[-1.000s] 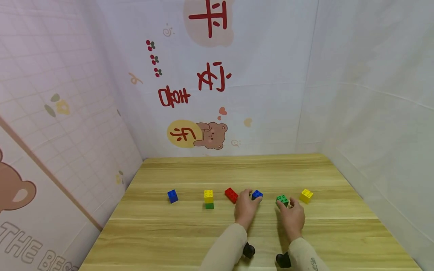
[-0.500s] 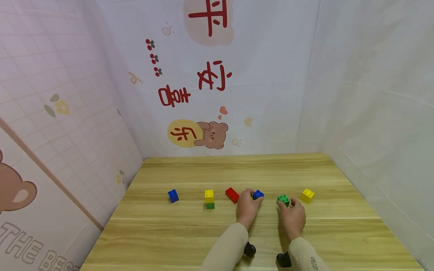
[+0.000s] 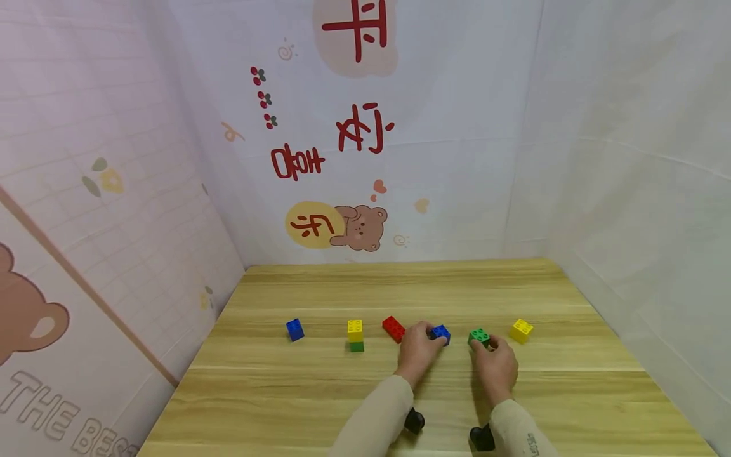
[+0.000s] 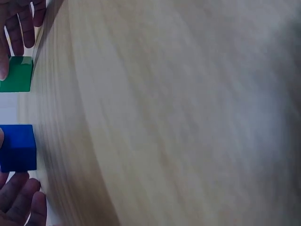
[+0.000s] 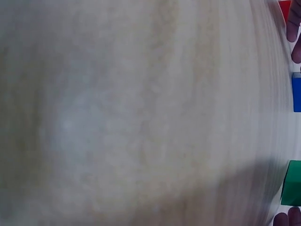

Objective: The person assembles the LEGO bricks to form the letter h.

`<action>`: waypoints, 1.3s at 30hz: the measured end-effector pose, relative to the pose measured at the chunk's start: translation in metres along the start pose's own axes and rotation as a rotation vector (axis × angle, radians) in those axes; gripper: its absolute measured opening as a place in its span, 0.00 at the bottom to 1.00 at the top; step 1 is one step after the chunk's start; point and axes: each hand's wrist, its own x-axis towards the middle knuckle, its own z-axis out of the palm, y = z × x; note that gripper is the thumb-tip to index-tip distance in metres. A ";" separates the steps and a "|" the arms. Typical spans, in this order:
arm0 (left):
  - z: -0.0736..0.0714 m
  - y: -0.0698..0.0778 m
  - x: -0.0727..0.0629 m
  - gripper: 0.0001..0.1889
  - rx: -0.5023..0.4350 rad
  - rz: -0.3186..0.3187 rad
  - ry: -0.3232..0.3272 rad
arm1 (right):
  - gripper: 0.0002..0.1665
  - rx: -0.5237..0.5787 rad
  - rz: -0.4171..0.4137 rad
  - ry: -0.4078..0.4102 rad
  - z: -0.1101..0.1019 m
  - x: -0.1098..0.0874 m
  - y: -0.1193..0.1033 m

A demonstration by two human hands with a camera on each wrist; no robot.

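In the head view my left hand point(image 3: 418, 353) pinches a small blue toy brick point(image 3: 440, 334) between thumb and fingers. To its right, my right hand point(image 3: 495, 367) grips a green brick point(image 3: 479, 337) of similar size. A short gap separates the two bricks, and studs show on top of both. The left wrist view catches the blue brick point(image 4: 18, 148) at its left edge, fingers point(image 4: 21, 195) just below it, and the green brick point(image 4: 16, 75) above. Only part of the green brick point(image 5: 292, 183) shows in the right wrist view.
A red brick point(image 3: 393, 329) lies just left of my left hand. Farther left, a yellow brick point(image 3: 355, 329) is stacked on a green one point(image 3: 356, 347), and another blue brick point(image 3: 294, 329) stands beyond. At right sits a yellow brick point(image 3: 522, 330). Cloth walls surround the wooden table point(image 3: 274, 393).
The left hand has shifted the blue brick slightly rightward, closer to the green brick, and turned it a little. The right hand holds nearly the same place. The head view has swung slightly.
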 end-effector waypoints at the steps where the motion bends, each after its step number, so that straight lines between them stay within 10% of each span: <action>1: -0.001 -0.001 0.000 0.12 0.009 0.011 -0.012 | 0.30 0.005 0.002 -0.011 0.000 0.000 -0.001; 15: -0.017 -0.008 0.000 0.12 0.036 0.162 -0.195 | 0.32 -0.040 -0.109 -0.167 -0.008 0.022 -0.008; 39: -0.023 -0.019 0.000 0.11 -0.128 0.132 -0.294 | 0.28 0.013 -0.365 -0.627 -0.018 0.048 -0.025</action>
